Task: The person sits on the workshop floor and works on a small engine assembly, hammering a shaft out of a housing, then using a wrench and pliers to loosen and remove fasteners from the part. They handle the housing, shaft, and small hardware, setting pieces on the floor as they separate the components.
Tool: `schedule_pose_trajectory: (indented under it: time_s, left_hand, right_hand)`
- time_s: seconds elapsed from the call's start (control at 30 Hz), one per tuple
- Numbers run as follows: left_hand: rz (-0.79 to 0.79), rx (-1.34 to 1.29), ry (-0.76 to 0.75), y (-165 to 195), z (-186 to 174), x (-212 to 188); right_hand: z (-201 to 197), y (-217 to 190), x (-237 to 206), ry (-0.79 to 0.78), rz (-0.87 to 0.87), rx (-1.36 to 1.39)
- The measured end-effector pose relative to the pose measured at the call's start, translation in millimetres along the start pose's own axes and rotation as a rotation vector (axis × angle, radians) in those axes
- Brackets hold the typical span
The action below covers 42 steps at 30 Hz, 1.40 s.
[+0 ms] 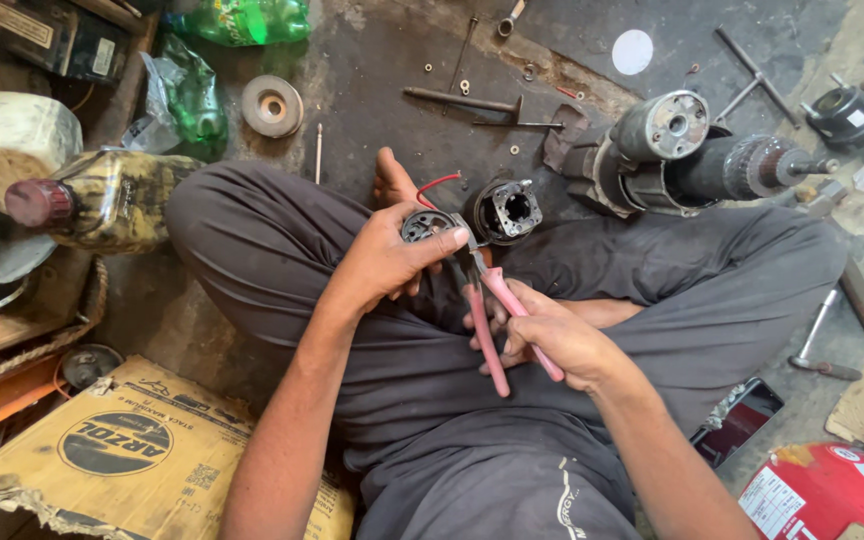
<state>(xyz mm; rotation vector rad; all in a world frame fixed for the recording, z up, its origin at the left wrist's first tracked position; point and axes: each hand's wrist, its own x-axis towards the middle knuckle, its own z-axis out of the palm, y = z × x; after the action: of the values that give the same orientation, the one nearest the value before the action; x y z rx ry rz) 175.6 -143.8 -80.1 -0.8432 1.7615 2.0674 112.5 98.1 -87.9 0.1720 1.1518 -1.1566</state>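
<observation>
Head view: pliers [492, 315] point up-left.

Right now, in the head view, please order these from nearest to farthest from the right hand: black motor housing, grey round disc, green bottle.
From the right hand:
1. Black motor housing, just above, beside the knee.
2. Grey round disc, upper left on the floor.
3. Green bottle, top left edge.
</observation>
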Motion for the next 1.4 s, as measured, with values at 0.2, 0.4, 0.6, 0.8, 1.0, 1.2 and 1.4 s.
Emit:
schedule_pose_trajectory:
  time_s: [0.2,0.4,0.6,0.8,1.0,1.2,1.4]
  left_hand:
    - [0.009,-0.024,-0.007,-1,0,-2]
    - [-0.008,-0.012,0.037,3,3,-3]
    - [0.015,0.010,0.033,4,3,-5]
    - [0.104,0.045,0.043,-6,2,-8]
    - [0.258,0.055,0.041,-12,6,-8]
    - [0.347,0.238,0.075,-8,9,-17]
    - [0.561,0.788,0.047,-5,13,-27]
  right_hand:
    - [16,9,-1,0.018,-0.056,0.240]
    - [28,9,-6,0.007,-0.022,0.364]
    - [43,20,0,0.051,-0.104,0.412]
    - [56,32,5,0.101,-0.019,0.490]
    - [44,37,13,0.008,0.207,0.488]
    - [42,52,30,0.096,0.192,0.380]
    - [25,36,24,-0.068,0.272,0.510]
